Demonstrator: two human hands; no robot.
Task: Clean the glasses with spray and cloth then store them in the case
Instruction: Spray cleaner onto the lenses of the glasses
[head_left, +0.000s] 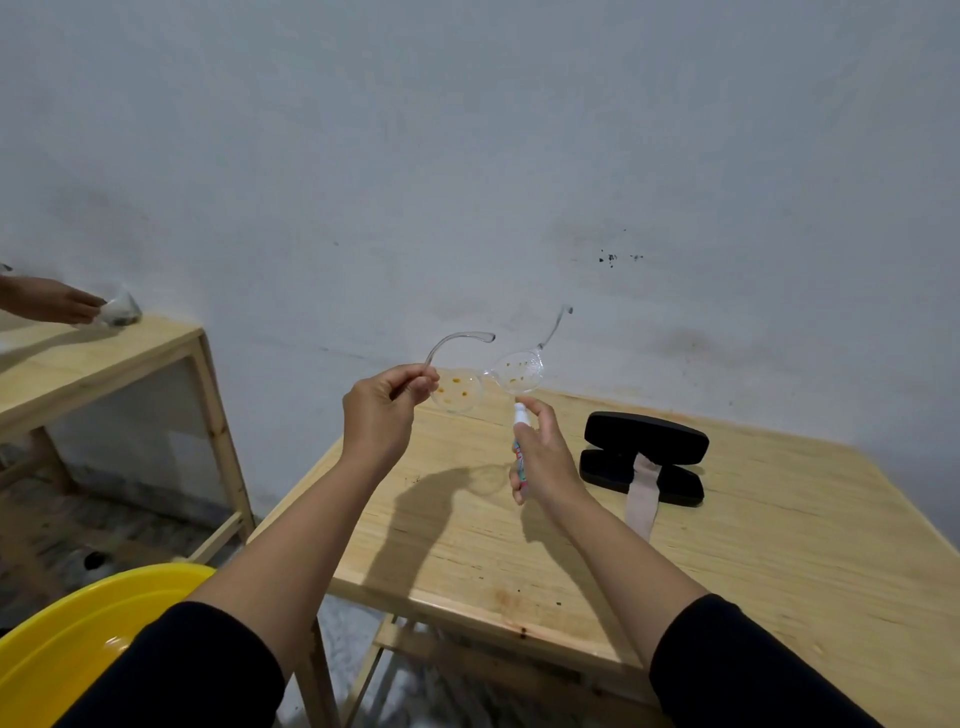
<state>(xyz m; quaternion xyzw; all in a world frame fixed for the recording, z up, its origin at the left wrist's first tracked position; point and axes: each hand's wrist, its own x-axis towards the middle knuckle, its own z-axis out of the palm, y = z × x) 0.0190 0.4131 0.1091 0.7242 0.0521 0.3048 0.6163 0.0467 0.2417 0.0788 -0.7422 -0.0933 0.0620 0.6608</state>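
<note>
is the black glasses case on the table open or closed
Open: the case shows two separate black halves, with the cloth draped over the nearer one.

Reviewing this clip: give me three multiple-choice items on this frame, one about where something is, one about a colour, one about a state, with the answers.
1. Where is the pale cloth?
A. Draped over the front of the open black case on the table
B. In the yellow basin
C. In the left hand

2. What colour are the spots on the lenses of the glasses?
A. Blue
B. Orange-yellow
C. Black

3. How are the glasses held?
A. Folded, lying on the table
B. Inside the case
C. Raised, temples unfolded, gripped by the left hand

Answers: 1 A, the cloth hangs over the case's front half. 2 B, orange-yellow specks dot both lenses. 3 C, the left hand's fingers grip one temple while the right hand aims the spray bottle at the lenses.
</note>
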